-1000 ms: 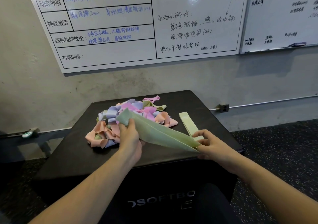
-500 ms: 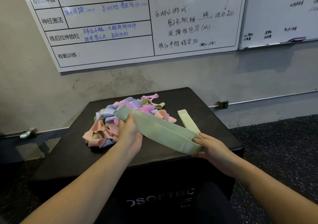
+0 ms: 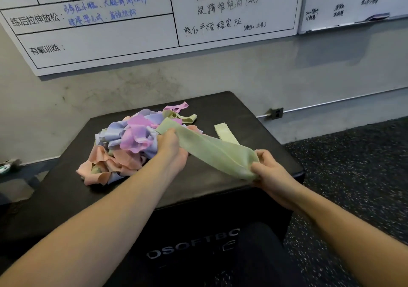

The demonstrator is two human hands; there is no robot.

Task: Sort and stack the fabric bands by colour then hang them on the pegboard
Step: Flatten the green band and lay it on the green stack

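A pale green band stretches slantwise between the two hands above the black counter. The left hand grips its far end, fingers curled under the cloth with the thumb side on top, right beside the pile of bands. The right hand pinches the near end, its fingers bent over the edge of the fabric and the thumb pressed against it from below. The band sags a little in the middle and its two layers gape open towards the right hand.

The pile lies on the left part of the counter, a tangle of pink, lilac, peach and green loops; how many there are of each colour cannot be told. A flat folded green band lies apart on the right side of the counter, its near end hidden behind the held band. The left fingertips are hidden under the cloth. White lettering on the counter's front is cut off by a dark knee. A whiteboard hangs on the wall behind
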